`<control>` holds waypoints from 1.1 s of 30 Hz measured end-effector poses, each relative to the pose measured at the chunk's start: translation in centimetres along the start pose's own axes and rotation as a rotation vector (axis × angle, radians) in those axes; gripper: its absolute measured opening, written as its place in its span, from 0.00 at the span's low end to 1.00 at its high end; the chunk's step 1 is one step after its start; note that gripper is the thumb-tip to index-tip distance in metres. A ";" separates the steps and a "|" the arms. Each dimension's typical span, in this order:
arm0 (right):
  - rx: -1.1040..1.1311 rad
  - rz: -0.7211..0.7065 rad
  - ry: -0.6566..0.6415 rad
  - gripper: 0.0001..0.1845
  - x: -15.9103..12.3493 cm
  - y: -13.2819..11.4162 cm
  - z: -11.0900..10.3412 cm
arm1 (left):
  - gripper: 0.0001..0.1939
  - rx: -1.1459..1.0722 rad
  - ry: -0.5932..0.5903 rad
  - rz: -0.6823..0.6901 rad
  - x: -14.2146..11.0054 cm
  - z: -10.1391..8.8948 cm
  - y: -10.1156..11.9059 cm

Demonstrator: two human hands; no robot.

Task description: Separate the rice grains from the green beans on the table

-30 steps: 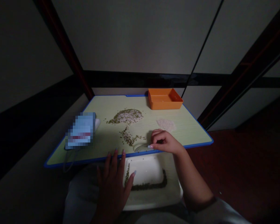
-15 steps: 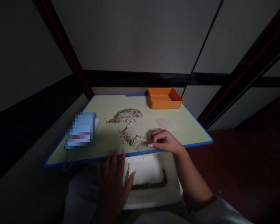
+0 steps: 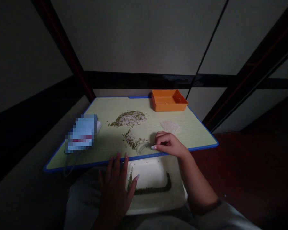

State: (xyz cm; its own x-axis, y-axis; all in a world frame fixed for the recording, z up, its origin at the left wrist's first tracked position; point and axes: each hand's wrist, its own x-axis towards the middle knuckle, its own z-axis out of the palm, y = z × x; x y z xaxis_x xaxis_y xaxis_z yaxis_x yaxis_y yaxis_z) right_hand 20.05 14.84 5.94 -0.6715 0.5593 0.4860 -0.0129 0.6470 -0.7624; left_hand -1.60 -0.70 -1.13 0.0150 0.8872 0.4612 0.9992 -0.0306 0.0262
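1 clear curved piece [image 3: 140,148] shows in the head view at the table's [image 3: 194,134] near edge, left of the right hand [image 3: 169,145], whose thumb and curled fingers I see pinching it. The left hand [image 3: 117,182], spread open, overlaps the white tray [image 3: 158,204]; whether it grips that, I cannot tell. The piece looks thin, see-through.

dim | dark corners | tabletop [image 3: 194,134] softly lit | pixelated patch [image 3: 81,134] at left | edges stretched

Right hand [image 3: 169,145] partly hides a clear curved object [image 3: 140,148]; left hand [image 3: 116,183] covers part of a white tray [image 3: 156,206]; bluish item [image 3: 83,131] blurred by pixelation.
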 end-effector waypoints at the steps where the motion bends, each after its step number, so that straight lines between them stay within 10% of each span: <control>1: -0.002 0.007 0.001 0.20 0.0 0.0 0.0 | 0.37 0.000 -0.003 -0.001 0.0 0.0 0.0; 7: -0.021 0.020 0.049 0.20 -0.2 0.0 0.1 | 0.37 0.000 -0.004 0.004 0.1 0.0 0.0; 15: -0.173 0.184 0.418 0.18 -0.5 1.0 0.3 | 0.37 -0.015 0.005 0.001 0.0 0.0 0.1; 33: -0.057 0.213 0.412 0.20 -0.6 0.8 0.0 | 0.35 -0.064 0.027 -0.024 0.1 0.2 0.2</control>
State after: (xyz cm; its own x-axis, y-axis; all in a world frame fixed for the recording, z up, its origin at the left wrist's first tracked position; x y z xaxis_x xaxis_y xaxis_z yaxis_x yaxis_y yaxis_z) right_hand 20.47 14.96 5.03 -0.3046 0.8347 0.4588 0.1417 0.5160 -0.8448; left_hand -1.41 -0.52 -1.21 -0.0109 0.8752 0.4836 0.9948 -0.0394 0.0937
